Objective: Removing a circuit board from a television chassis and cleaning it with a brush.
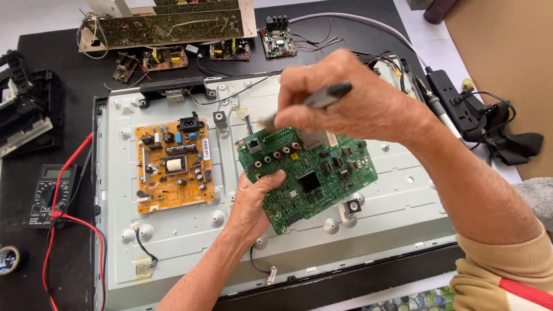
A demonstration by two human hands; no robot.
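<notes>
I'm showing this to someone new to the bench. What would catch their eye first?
The green circuit board at centre, tilted up off the grey metal chassis: the left hand grips its lower left edge while the right hand brushes its top with a small dark-handled brush. Left of it sits an orange board.

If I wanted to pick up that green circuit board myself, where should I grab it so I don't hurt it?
Probably by its bare edges. The green circuit board is thin, flat and crowded with parts on top. The left hand already pinches its lower left edge from the near side; coming in there, or at the free lower right edge, keeps your fingers off the components.
</notes>
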